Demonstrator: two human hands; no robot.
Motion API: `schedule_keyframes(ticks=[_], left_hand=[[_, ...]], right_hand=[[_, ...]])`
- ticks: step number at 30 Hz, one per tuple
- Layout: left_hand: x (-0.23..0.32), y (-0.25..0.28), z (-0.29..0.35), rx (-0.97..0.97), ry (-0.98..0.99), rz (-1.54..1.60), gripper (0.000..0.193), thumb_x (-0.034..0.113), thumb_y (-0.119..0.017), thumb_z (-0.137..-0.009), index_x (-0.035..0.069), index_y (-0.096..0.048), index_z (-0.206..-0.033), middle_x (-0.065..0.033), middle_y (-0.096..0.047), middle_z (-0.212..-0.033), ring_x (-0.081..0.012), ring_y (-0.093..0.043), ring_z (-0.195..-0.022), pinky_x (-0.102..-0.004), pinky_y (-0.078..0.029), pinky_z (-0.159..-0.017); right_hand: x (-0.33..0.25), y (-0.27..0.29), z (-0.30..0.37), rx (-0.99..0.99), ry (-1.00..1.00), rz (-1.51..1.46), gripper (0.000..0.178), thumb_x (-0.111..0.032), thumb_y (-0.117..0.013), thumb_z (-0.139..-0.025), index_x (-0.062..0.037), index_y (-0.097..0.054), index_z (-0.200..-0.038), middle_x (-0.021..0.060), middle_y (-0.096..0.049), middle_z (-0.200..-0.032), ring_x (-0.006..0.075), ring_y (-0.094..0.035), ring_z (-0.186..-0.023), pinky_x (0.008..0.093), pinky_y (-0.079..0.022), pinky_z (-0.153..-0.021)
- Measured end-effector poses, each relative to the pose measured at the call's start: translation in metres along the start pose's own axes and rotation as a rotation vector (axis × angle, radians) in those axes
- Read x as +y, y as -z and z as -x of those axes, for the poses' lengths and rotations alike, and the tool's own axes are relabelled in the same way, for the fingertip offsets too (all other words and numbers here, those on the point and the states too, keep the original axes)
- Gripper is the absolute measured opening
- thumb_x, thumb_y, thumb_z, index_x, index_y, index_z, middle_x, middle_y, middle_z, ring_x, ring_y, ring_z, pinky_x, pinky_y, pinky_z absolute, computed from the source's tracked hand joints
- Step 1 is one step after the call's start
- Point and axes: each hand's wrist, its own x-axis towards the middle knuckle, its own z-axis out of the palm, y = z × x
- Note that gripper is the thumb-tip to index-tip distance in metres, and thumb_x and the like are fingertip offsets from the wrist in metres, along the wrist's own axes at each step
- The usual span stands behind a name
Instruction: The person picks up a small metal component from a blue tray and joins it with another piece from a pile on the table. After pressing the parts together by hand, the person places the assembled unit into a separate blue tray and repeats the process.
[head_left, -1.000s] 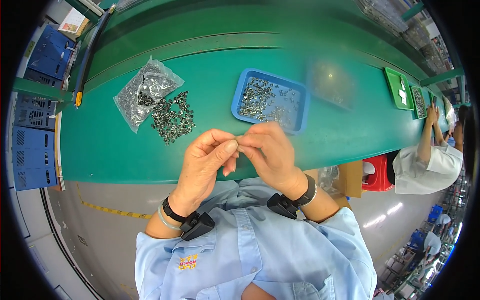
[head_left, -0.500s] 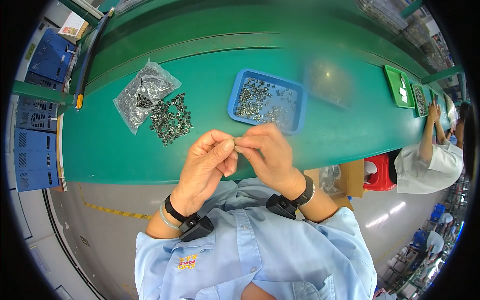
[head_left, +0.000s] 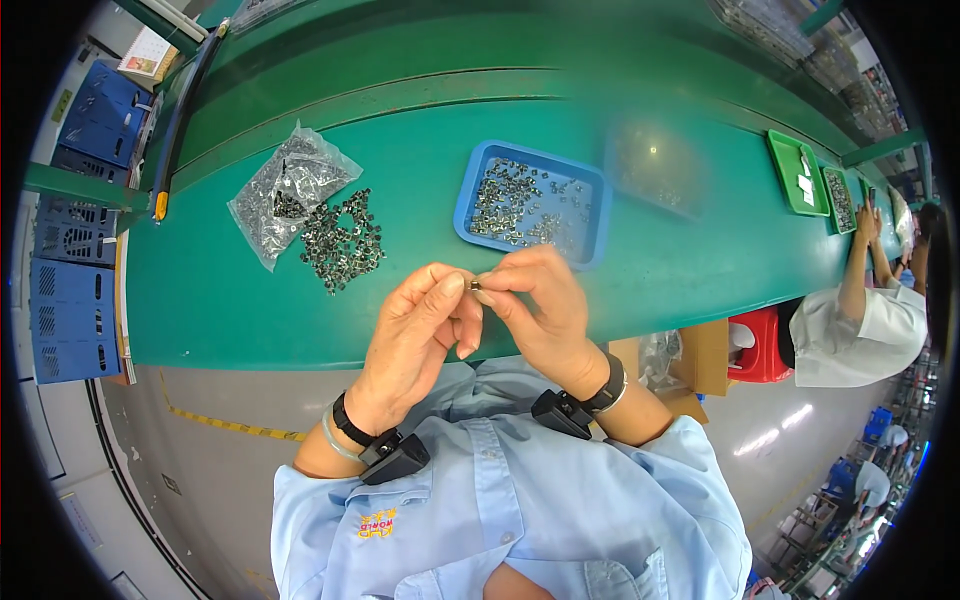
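Observation:
A tiny dark and shiny metal part shows between my fingertips above the near edge of the green table. My left hand pinches it from one side, thumb against forefinger. From the other side my right hand closes on it with thumb and fingers. Its exact kind is too small to make out. Just beyond my right hand lies a blue tray holding many loose small metal parts. Farther left, a heap of similar dark and silver parts spreads beside a clear plastic bag that contains more of them.
To the right of the blue tray is a blurred, see-through tray-like shape. Green trays stand at the far right near a co-worker in a white top. A red stool and a cardboard box are below the table edge.
My fingertips have parted slightly, and the small metal part now shows between them. The trays, bag and heap stay in place.

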Motion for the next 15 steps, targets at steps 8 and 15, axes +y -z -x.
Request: schedule_keyframes(ticks=[8, 15], left_hand=[[-0.004, 0.0037, 0.0008, -0.029, -0.051, -0.091, 0.014, 0.018, -0.053, -0.093, 0.004, -0.056, -0.094, -0.003, -0.059, -0.077, -0.0091, -0.052, -0.06, -0.0212, -0.04, -0.051], [-0.0043, 0.0034, 0.0016, 0.013, -0.058, -0.158, 0.014, 0.017, -0.053, -0.093, 0.004, -0.056, -0.093, -0.003, -0.059, -0.077, -0.0087, -0.052, -0.06, -0.0214, -0.041, -0.051]], right_hand=[[-0.0032, 0.0002, 0.0006, -0.004, 0.001, -0.007, 0.016, -0.004, -0.069, -0.076, -0.0069, -0.062, -0.089, 0.0064, -0.058, -0.085, 0.02, -0.054, -0.078, 0.0296, -0.045, -0.067], [-0.0031, 0.0006, 0.0003, -0.016, 0.027, 0.046, 0.016, -0.003, -0.069, -0.075, -0.0065, -0.062, -0.089, 0.0066, -0.059, -0.085, 0.0202, -0.055, -0.078, 0.0298, -0.045, -0.067]])
